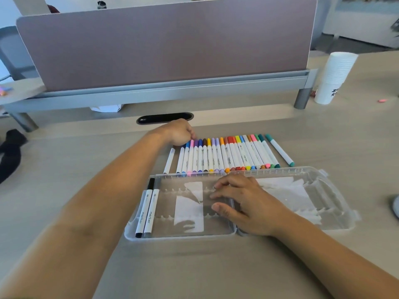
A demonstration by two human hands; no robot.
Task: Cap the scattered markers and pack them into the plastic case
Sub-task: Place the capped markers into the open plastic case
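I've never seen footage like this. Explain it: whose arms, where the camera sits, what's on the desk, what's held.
No machine here: these are a person's two bare arms, filmed by one wide camera worn on their head, looking down. On the pale wooden desk lies a row of white-barrelled markers with coloured caps. Nearer lies an open clear plastic case, with a black-capped marker and a grey-capped marker at its left end. The right hand rests on the case, fingers spread, holding nothing. The left hand curls at the row's far end; whether it pinches a marker is hidden.
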